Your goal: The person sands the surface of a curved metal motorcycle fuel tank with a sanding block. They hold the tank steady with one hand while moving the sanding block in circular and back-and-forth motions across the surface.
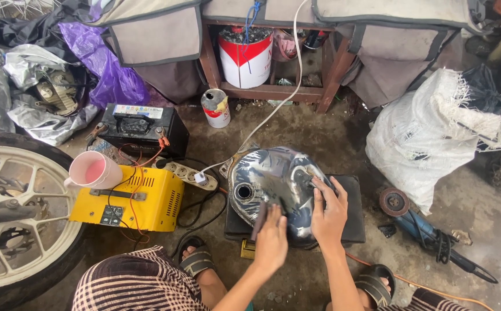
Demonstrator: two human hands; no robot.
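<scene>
On the floor between the person's feet, a shiny metal fuel tank (279, 184) lies on a black cushion (351, 222). The left hand (270, 242) presses a dark sanding piece (260, 216) to the tank's near side, fingers together. The right hand (328, 213) rests flat on the tank, fingers slightly apart; a yellow charger (132, 198) sits left.

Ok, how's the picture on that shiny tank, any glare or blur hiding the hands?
Head view: daylight is soft and even, with no hard shadows; the chrome tank shows bright patchy reflections but nothing is washed out; the left hand and right hand are sharp; the wheel at the left edge bows a little from the wide lens.
</scene>
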